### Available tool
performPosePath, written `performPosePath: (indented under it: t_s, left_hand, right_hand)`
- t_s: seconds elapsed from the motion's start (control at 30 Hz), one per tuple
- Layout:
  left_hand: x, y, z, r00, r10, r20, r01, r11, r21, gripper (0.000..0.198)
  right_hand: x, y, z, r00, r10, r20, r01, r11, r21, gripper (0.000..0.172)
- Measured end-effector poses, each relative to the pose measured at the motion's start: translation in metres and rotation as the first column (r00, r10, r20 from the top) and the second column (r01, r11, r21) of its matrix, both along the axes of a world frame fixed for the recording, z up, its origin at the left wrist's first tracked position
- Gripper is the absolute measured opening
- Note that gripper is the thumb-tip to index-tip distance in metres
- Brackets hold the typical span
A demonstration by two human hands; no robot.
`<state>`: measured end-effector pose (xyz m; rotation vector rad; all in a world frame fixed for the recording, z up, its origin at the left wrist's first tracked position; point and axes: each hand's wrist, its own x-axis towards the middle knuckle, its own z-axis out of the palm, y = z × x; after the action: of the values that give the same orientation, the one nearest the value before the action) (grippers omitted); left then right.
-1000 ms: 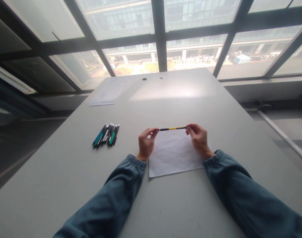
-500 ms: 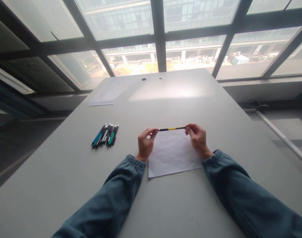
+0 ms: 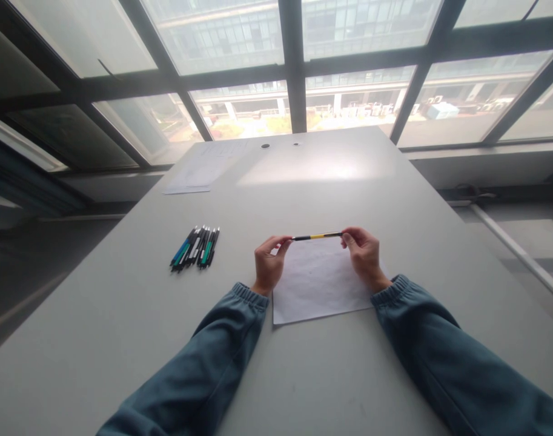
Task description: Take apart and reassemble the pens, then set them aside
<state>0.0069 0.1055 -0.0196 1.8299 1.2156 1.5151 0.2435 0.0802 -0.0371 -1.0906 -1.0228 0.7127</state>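
While both hands pinch its ends, one yellow-and-black pen (image 3: pixel 317 236) spans the far edge of the sheet (image 3: pixel 319 284)

Left fingers (image 3: pixel 284 243): thumb and forefinger meet on the pen's pale-tipped end, with just its thickness between them. Right fingers (image 3: pixel 351 235): thumb and forefinger closed likewise on the black end, the others curled in.

Pen position: nearly level, side to side, along the far edge of the sheet as I look down. How high it sits above the paper, I cannot tell.

My left hand (image 3: pixel 269 264) is at the sheet's left edge; my right hand (image 3: pixel 364 251) overlaps its right side in view. Blue-grey sleeves (image 3: pixel 231 333) run back toward me on either side of its near edge. The sheet is white and slightly creased, flat on the pale table (image 3: pixel 122 333).

Left of the sheet, well apart: a bunch of pens (image 3: pixel 195 248), mostly black with blue, green and light parts, side by side and partly overlapping. Exact count unclear.

Beyond and left of the sheet: loose papers (image 3: pixel 192 172), faintly marked. Straight beyond it: a bright patch of light, then dark-framed windows (image 3: pixel 358 97) past the table's far edge.
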Motion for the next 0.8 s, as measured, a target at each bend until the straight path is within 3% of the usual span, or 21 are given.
performPosePath:
  t_s: [0.8]
  left_hand:
    - [0.0002, 0.0018, -0.0018, 1.0, -0.005, 0.024, 0.005, 1.0, -0.001, 0.013]
  right_hand:
    - [-0.0006, -0.0024, -0.0005, 0.997, -0.046, 0.067, 0.045, 0.999, 0.016, 0.014]
